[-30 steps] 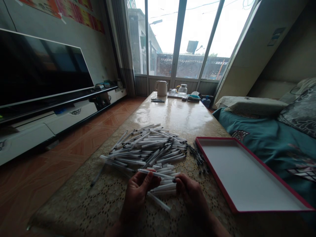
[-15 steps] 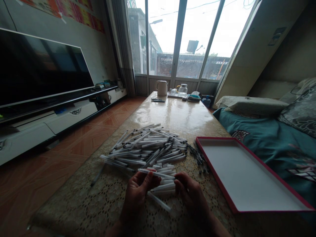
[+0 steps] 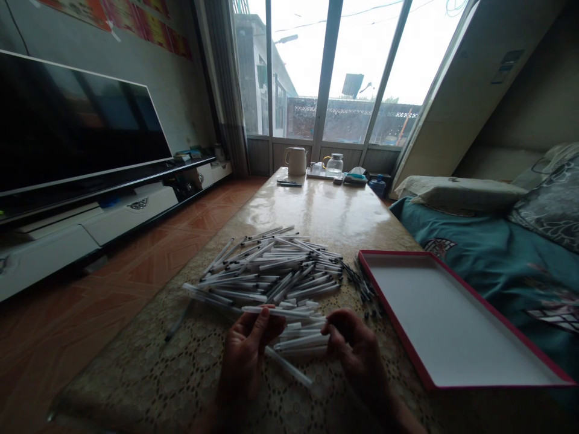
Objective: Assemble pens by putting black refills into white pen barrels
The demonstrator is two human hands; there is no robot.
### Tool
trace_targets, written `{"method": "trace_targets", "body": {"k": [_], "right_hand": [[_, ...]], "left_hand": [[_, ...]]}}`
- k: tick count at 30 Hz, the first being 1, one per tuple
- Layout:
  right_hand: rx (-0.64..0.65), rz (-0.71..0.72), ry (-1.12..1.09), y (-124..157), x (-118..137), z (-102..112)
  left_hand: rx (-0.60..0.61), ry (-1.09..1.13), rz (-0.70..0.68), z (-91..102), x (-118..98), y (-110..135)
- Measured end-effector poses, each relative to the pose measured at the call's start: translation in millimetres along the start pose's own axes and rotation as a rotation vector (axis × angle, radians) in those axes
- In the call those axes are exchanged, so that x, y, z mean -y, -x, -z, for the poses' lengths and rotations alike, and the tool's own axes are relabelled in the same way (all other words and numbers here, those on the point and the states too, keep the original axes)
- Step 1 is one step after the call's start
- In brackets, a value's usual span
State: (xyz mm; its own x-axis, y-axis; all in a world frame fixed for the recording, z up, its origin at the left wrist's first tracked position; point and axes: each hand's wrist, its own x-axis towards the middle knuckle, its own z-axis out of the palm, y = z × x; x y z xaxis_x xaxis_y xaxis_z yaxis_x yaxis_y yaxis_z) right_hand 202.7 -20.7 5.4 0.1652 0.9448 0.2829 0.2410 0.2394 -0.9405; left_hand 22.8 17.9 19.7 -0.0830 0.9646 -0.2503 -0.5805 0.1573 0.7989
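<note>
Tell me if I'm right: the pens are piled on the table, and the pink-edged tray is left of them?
Almost! The pink-edged tray is to the right of the pens, not left, as the head view shows. They are piled on the table.

Near the table's (image 3: pixel 316 208) far edge I see a pale kettle (image 3: pixel 297 163), a glass pot (image 3: pixel 335 163) and, at the right corner, a tissue box (image 3: pixel 355 178). Beyond the left edge I make out a television (image 3: pixel 81 123) and white cabinet (image 3: pixel 122 218); beyond the right, teal cloth (image 3: pixel 470 238).

Lace-patterned table (image 3: pixel 325 211): heaped white pens (image 3: pixel 284 263), red-rimmed tray (image 3: pixel 456 319); far end, kettle (image 3: pixel 297 163), tissue pack (image 3: pixel 355 178).
</note>
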Motion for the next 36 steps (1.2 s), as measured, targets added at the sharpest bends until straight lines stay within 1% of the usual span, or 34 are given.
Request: {"method": "trace_targets", "body": {"k": [3,5,8,11,13,16,20,24,27,30,32,34,36], "right_hand": [[-0.044,0.038,0.082,0,-2,3],[-0.044,0.045,0.098,0,-5,3],[-0.005,0.038,0.061,0,-7,1],[0.022,0.065,0.034,0,-9,-2],[0.032,0.097,0.057,0,-9,-2],[0.094,0.151,0.165,-2,-5,1],[0.175,0.169,0.366,-7,9,17],[0.267,0.134,0.616,-13,21,49],[0.205,0.079,0.843,-24,19,75],[0.002,-0.005,1.090,-46,11,89],[-0.105,-0.042,1.219,-63,5,90],[-0.174,-0.056,1.256,-77,2,87],[-0.228,-0.051,1.259,-83,1,80]], "left_hand": [[-0.006,0.009,-0.005,1.9,0,-2],[0.001,0.002,-0.003,1.7,-1,-2],[0.017,-0.034,0.003,-1.3,-1,1],[0.035,-0.092,0.013,-5.0,-1,4],[0.039,-0.103,0.005,-6.0,0,5],[0.047,-0.090,-0.020,-3.7,0,4],[0.015,-0.012,-0.070,3.2,-1,-2],[-0.066,0.083,-0.146,7.5,-3,-6],[-0.092,0.095,-0.162,8.2,-4,-6],[-0.081,0.050,-0.153,7.8,-3,-5],[-0.048,-0.019,-0.174,7.5,-1,-5],[-0.002,-0.111,-0.215,7.3,2,-4],[0.027,-0.194,-0.252,7.2,6,-4]]}}
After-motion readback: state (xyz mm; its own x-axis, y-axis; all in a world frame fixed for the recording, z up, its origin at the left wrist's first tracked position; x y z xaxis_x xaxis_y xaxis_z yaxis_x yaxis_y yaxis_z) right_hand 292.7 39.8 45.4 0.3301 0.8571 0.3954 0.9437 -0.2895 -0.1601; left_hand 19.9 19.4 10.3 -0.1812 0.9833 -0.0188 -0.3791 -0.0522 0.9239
